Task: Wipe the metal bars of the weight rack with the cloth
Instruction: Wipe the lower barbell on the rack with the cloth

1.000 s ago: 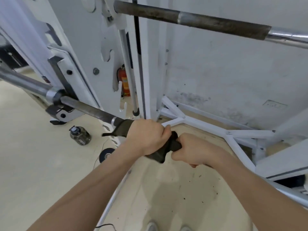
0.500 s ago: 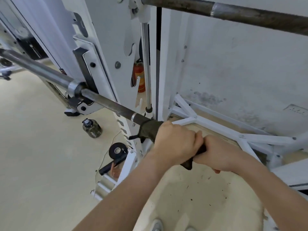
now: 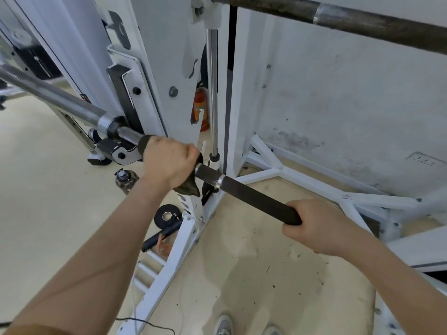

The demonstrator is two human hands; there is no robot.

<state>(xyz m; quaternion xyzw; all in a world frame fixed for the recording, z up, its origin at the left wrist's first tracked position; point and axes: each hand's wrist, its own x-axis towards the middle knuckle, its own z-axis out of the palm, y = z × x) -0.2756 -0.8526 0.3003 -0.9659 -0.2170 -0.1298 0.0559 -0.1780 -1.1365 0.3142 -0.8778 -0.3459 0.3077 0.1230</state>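
Note:
A long metal barbell (image 3: 244, 193) runs from the upper left down to the lower right, resting in a hook of the white rack (image 3: 154, 68). My left hand (image 3: 169, 163) grips a dark olive cloth (image 3: 187, 188) wrapped round the barbell, close to the chrome collar (image 3: 108, 123). A fold of the cloth hangs below my fist. My right hand (image 3: 319, 228) grips the bare dark part of the barbell further right. A second, rusty bar (image 3: 338, 19) crosses the top right.
A chrome guide rod (image 3: 214, 93) stands upright behind the barbell. On the floor lie a dark bottle (image 3: 124, 180), a roll of black tape (image 3: 167, 215) and a black handle (image 3: 160, 235). White base struts (image 3: 314, 187) spread at the right. A red extinguisher (image 3: 200, 110) stands behind the rack.
My left hand has slid the cloth up the barbell to the left, towards the collar. My hands, touching before, are now far apart, with bare bar between them.

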